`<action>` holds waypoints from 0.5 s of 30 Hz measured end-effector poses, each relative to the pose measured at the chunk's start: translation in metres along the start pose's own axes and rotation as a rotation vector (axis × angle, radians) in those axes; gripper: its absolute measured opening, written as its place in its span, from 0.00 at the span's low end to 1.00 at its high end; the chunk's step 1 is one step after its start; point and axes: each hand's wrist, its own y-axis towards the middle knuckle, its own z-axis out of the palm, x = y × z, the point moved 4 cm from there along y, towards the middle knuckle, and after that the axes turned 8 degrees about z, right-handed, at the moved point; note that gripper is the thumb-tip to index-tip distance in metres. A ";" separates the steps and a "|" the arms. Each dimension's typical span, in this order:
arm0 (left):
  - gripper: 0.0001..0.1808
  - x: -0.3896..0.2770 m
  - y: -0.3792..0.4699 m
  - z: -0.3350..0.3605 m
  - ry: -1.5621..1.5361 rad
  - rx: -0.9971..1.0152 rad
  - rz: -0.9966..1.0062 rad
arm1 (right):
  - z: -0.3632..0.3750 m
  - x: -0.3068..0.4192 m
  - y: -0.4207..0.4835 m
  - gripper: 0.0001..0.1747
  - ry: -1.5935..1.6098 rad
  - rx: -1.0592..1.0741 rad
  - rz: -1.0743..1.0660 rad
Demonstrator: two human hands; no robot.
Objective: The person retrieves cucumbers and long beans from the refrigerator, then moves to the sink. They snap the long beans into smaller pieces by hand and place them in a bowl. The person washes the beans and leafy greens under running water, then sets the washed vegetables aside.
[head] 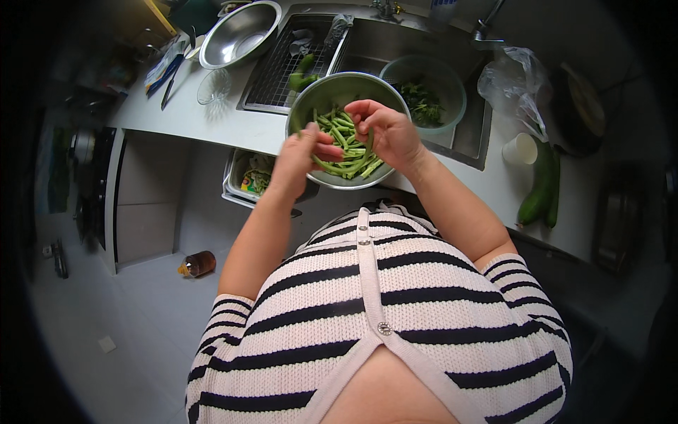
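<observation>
Both hands are over a metal bowl (398, 91) at the front edge of the sink, with many green bean pieces (344, 132) in it. A long green bean (369, 146) hangs in a curve from the fingers of my right hand (387, 131), which are pinched on it. The bean's lower end runs towards my left hand (304, 159), above the bowl's left side. My left hand's thumb and fingers look blurred; whether they grip a piece of bean is unclear.
Behind the bowl, a clear bowl of leafy greens (421, 103) stands in the sink (402, 37). Left are an empty steel basin (241, 34), a glass bowl (213, 87) and a knife (168, 93). Right are a paper cup (520, 149) and green gourds (537, 191). An open bin (230, 183) sits below the counter.
</observation>
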 end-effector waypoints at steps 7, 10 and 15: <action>0.18 -0.025 0.017 -0.060 -0.443 -0.198 0.096 | 0.010 0.001 -0.011 0.17 -1.068 0.207 0.176; 0.19 -0.025 0.020 -0.068 -0.475 -0.262 0.121 | 0.025 0.005 -0.017 0.19 -1.240 0.308 0.402; 0.20 -0.026 0.026 -0.053 -0.602 -0.203 0.168 | 0.027 0.001 -0.016 0.20 -1.493 0.296 0.245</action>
